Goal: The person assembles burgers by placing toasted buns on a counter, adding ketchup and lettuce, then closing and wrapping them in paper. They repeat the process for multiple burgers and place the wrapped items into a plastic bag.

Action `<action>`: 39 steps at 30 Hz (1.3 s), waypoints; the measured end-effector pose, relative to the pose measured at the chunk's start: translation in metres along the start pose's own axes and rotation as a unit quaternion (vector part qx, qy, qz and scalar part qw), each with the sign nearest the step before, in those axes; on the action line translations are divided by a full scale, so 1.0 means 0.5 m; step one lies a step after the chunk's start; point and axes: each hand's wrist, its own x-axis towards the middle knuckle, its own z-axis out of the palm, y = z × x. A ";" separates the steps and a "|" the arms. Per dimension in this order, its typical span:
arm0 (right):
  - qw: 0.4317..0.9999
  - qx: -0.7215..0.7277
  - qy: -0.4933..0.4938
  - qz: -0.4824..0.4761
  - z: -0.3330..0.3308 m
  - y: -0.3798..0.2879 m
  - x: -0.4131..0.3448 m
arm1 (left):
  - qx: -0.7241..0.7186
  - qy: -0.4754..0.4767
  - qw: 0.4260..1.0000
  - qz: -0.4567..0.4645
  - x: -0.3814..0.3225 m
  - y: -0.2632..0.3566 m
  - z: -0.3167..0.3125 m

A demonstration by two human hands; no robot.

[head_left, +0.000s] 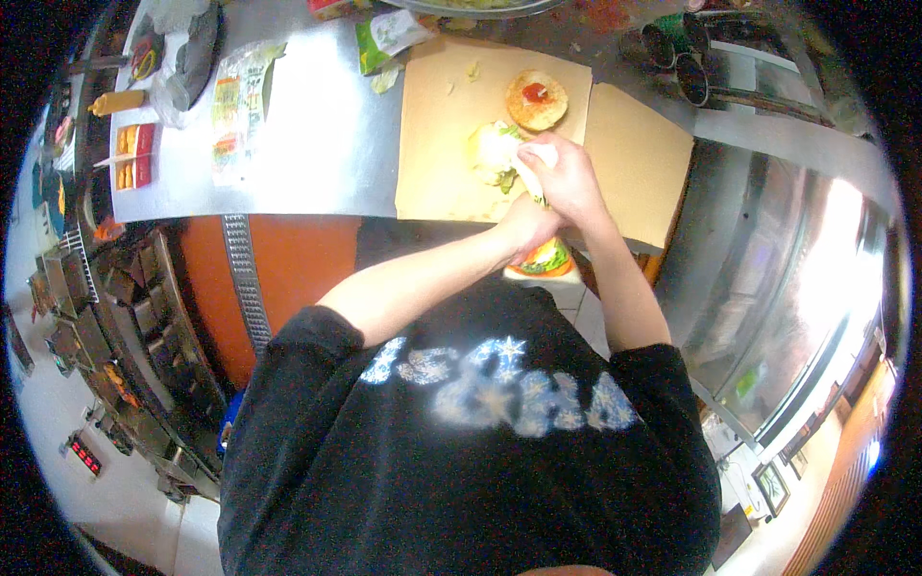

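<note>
Both of my hands grip a soft sauce pouch [545, 258] printed with a salad picture. My right hand [570, 171] is wrapped around its narrow upper end, and my left hand [528, 222] squeezes it lower down, at the near edge of the cardboard. Just left of my right hand lies a bun half [479, 155] topped with shredded lettuce [506, 180] and white sauce. Beyond it is a second, toasted bun half [553, 114] with a blob of red sauce [534, 92]. Both bun halves rest on a cardboard sheet [432, 144]. My right hand partly covers the pouch's tip.
Left on the metal counter [324, 144] lie a flat plastic packet [238, 115], a red box of nuggets [135, 156] and a sauce squeeze bottle [117, 102]. A green-and-white bag [389, 39] lies behind the cardboard. At right stand dark cups [691, 79] and a glass-fronted cabinet [778, 273].
</note>
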 end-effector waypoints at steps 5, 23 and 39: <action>0.946 0.297 -0.036 -0.127 -0.085 0.045 -0.041 | 0.521 0.025 0.850 0.075 -0.102 0.099 -0.078; 0.854 -0.478 0.098 -0.181 -0.346 0.179 0.729 | 0.596 0.468 0.608 0.237 -0.340 0.048 -0.432; 0.969 -0.203 0.016 -0.137 -0.161 -0.004 0.302 | 0.278 0.451 0.815 -0.235 -0.653 -0.878 -0.609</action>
